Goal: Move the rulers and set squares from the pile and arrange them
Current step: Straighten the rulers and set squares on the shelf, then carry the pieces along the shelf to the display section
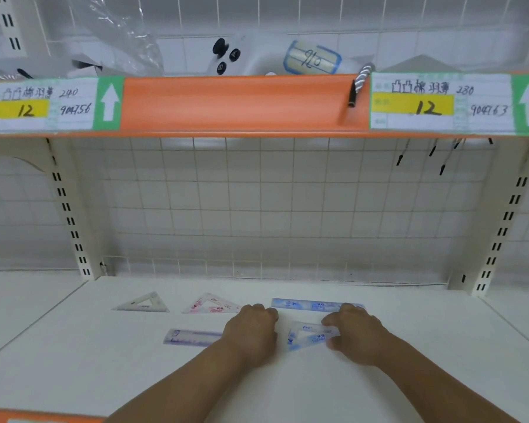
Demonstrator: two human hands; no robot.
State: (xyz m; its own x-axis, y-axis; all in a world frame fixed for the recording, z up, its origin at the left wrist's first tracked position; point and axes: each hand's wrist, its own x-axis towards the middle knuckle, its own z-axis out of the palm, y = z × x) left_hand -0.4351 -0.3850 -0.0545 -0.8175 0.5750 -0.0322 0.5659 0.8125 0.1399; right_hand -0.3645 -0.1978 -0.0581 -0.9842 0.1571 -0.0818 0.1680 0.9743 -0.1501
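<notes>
White shelf (409,346) carries all items; orange rail (242,105) runs above. Right hand (356,332) pinches the right corner of the blue set square (307,335), thumb against fingers; left hand (251,328), fingers curled, covers the right end of the purple ruler (191,337); whether it grips cannot be told. Blue ruler (306,304) lies behind the hands; pink set square (211,304) and grey set square (144,303) lie left of it, apart.

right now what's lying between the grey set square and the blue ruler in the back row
The pink set square lies between the grey set square and the blue ruler, apart from both; the head view shows it.
</notes>
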